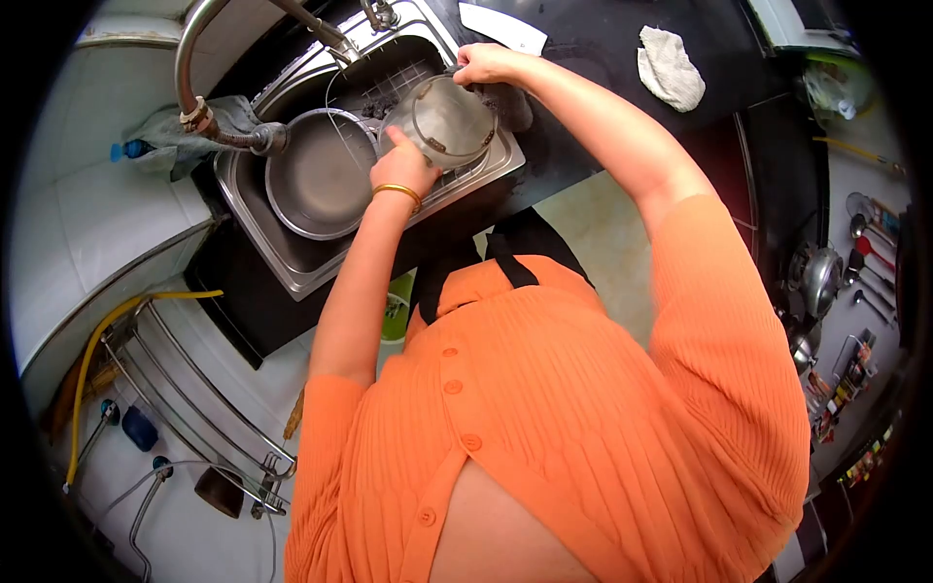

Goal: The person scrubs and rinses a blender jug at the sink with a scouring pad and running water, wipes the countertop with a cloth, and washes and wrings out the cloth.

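My left hand (406, 167) is closed on the lower left edge of a round, greyish, shiny vessel (449, 119), its thumb against the side. The vessel is tilted over the right sink basin, and dark brownish marks show along its rim. I cannot tell whether it is a pot or a lid. At its upper edge my right hand (484, 66) is closed around what seems to be a handle, mostly hidden by the fingers. Just left of the vessel, a wide metal basin (321, 180) sits in the left part of the steel sink (292, 277).
A curved faucet (185, 73) hangs over the metal basin. Behind the vessel lies a wire rack (403, 83). On the dark counter are a crumpled cloth (671, 70) and a white flat piece (502, 28). A metal towel rack (199, 389) is at the lower left.
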Demonstrator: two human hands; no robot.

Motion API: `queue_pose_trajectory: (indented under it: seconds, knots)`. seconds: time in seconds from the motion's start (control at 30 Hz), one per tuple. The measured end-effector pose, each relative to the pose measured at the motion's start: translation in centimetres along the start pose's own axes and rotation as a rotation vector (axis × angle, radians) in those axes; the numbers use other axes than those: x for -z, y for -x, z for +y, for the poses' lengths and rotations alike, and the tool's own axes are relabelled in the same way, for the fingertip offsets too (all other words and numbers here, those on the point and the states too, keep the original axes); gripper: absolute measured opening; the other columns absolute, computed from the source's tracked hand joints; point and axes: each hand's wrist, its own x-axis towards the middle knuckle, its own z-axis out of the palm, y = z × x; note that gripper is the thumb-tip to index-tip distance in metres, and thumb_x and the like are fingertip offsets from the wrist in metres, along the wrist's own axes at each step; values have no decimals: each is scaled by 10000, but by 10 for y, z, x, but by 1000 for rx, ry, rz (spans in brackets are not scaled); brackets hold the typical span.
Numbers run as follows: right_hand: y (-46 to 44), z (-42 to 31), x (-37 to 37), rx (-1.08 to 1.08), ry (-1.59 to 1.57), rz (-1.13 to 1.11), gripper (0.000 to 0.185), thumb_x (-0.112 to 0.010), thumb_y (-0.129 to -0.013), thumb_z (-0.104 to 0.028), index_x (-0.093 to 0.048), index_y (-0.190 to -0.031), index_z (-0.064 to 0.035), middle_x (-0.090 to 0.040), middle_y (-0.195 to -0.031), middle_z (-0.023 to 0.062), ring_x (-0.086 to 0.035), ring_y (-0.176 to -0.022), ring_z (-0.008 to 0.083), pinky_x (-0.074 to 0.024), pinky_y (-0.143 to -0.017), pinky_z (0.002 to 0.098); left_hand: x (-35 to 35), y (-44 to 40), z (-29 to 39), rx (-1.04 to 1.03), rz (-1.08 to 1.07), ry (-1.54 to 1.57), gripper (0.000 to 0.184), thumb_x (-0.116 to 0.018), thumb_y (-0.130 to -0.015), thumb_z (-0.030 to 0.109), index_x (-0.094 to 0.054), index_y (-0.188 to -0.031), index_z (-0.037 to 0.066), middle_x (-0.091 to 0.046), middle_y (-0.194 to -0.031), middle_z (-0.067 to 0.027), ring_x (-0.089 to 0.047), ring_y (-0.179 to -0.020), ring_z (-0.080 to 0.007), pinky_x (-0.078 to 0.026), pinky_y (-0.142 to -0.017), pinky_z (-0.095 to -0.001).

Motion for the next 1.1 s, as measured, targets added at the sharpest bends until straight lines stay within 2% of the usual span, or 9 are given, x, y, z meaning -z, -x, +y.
queue_pose_trajectory:
  seconds: [0.2,0.27,0.47,0.63,0.67,0.77,0.93,1.03,1.1]
  knots:
    - [0,1,-26,-132,-175,171,238,-614,-732,-241,-588,-888,-63,-630,-811,105,-584,-758,212,-449,-680,349,-6,2,-1,10,28,28,985,-762,-714,343,-146,-1349,-88,-656,-955,-244,-654,-891,-364,-509,-785,-409]
    - [5,4,-37,-233,-258,240,336,-554,-766,-281,-604,-1053,-114,-630,-1073,135,-587,-1039,306,-447,-871,406,-8,3,-2,21,48,47,944,-772,-702,343,-182,-1314,-68,-653,-948,-254,-650,-890,-384,-511,-779,-417]
    - [23,0,-54,-129,-207,513,274,-543,-780,-290,-569,-946,-74,-624,-1006,157,-587,-952,342,-448,-798,408,-10,4,-5,-15,41,15,938,-759,-713,352,-179,-1317,-69,-653,-954,-252,-650,-894,-382,-510,-779,-426]
    - [20,10,-4,-4,11,59,389,-674,-685,-378,-599,-861,-39,-649,-803,154,-630,-766,270,-487,-700,367,-12,4,-3,-20,71,34,955,-763,-706,363,-170,-1316,-72,-652,-957,-254,-648,-896,-386,-509,-781,-427]
    - [17,2,-2,-58,101,-6,434,-625,-715,-381,-636,-997,-51,-662,-968,172,-631,-947,312,-490,-809,387,-12,4,-3,-22,67,24,955,-763,-706,363,-170,-1316,-72,-652,-957,-254,-648,-896,-386,-509,-781,-427]
    - [23,-10,-16,-138,17,139,419,-576,-763,-340,-601,-1099,-92,-622,-1118,150,-587,-1054,325,-468,-886,414,-11,1,-3,-14,49,24,957,-761,-707,370,-165,-1315,-68,-653,-959,-252,-647,-900,-386,-509,-785,-427]
    - [33,-2,-58,-91,-99,633,279,-535,-784,-259,-625,-967,-69,-638,-955,169,-621,-906,346,-477,-806,434,-9,5,-3,-22,38,-28,1052,-745,-730,373,-83,-1387,-115,-658,-970,-234,-656,-897,-348,-508,-785,-402]
    - [26,45,-70,-210,-1058,710,160,-604,-769,-131,-613,-863,-1,-626,-778,78,-593,-730,155,-464,-665,301,-11,3,-4,-21,47,-25,1051,-746,-727,372,-84,-1384,-111,-658,-972,-233,-655,-900,-349,-509,-787,-400]
    - [39,59,-66,-96,-1195,535,186,-634,-834,-117,-612,-959,19,-641,-891,47,-583,-782,114,-464,-704,257,-11,3,-4,-17,51,-29,1050,-747,-725,372,-87,-1384,-110,-659,-970,-232,-654,-901,-350,-508,-790,-400]
